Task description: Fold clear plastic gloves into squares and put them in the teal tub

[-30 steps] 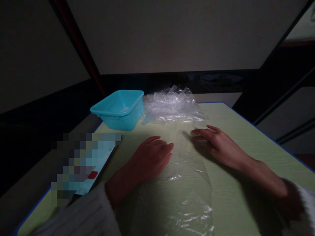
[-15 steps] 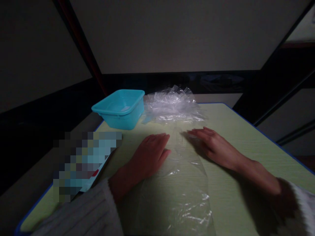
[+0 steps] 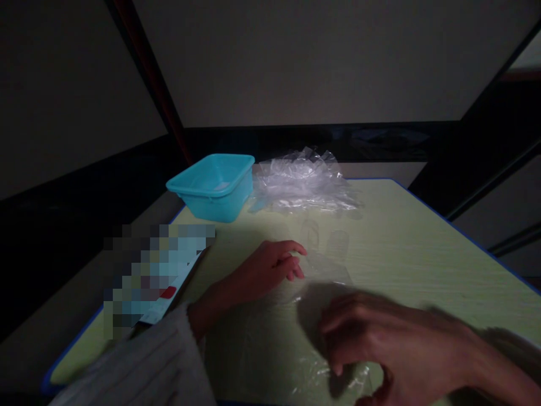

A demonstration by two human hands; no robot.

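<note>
A clear plastic bag [image 3: 291,327] lies flat on the pale green table, its handle loops pointing to the far side. My left hand [image 3: 270,268] hovers at the bag's upper left part, fingers apart and slightly bent, holding nothing. Nearer to me, my right hand [image 3: 372,338] is over the bag's right edge, its fingers curled downward with a gap between thumb and fingers. Nothing shows in that gap but the table and a little of the film.
A turquoise basket [image 3: 217,206] stands at the back left of the table [image 3: 406,237]. Beside it is a heap of crumpled clear bags [image 3: 306,180]. On the left lies a flat device with a partly blurred lit screen [image 3: 169,293].
My right hand has come toward me and its fingers have curled. My left hand has shifted slightly nearer, with its fingers bending. The view has turned a little left.
</note>
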